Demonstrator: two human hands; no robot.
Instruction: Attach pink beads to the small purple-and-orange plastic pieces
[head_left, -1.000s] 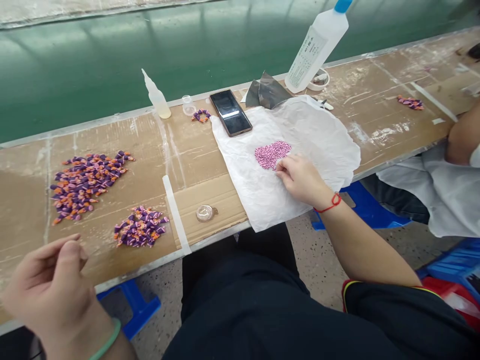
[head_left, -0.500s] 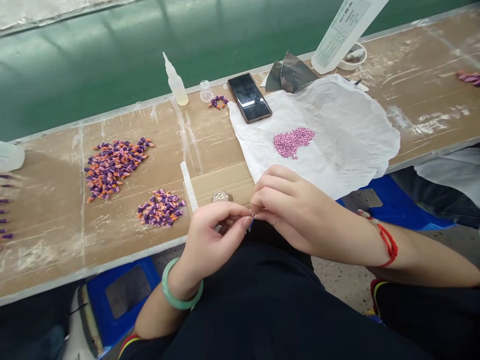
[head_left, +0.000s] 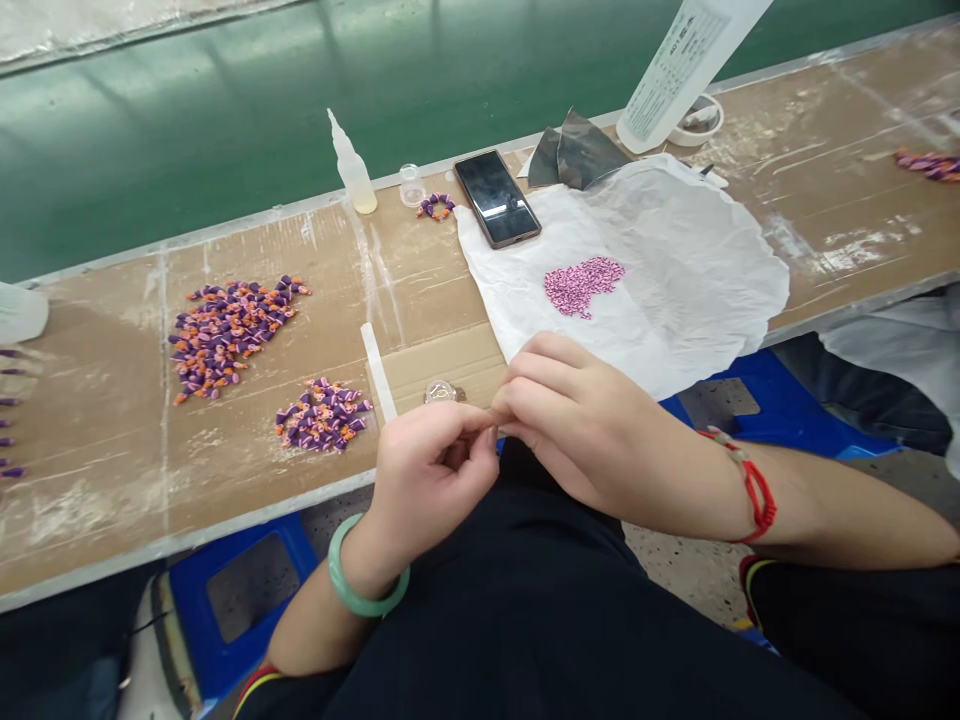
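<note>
My left hand and my right hand meet fingertip to fingertip just off the table's front edge. Both are closed in a pinch, and whatever lies between the fingers is too small and hidden to name. Right behind them, a small clear round dish rests on a cardboard piece. Small pink patterned bits lie heaped on a white cloth beyond my right hand. Left of my left hand is a small pile of purple, orange and pink pieces, with a larger pile farther off.
A white flat stick lies by the cardboard. Along the back stand a dropper bottle, a clear little pot, a ring of pieces, a phone, dark sheets, a large bottle and a tape roll.
My fingertips have drawn closer together and shifted slightly left, covering the tiny dark and blue bit that showed between them. My right wrist has moved a little left. The things on the table stay put.
</note>
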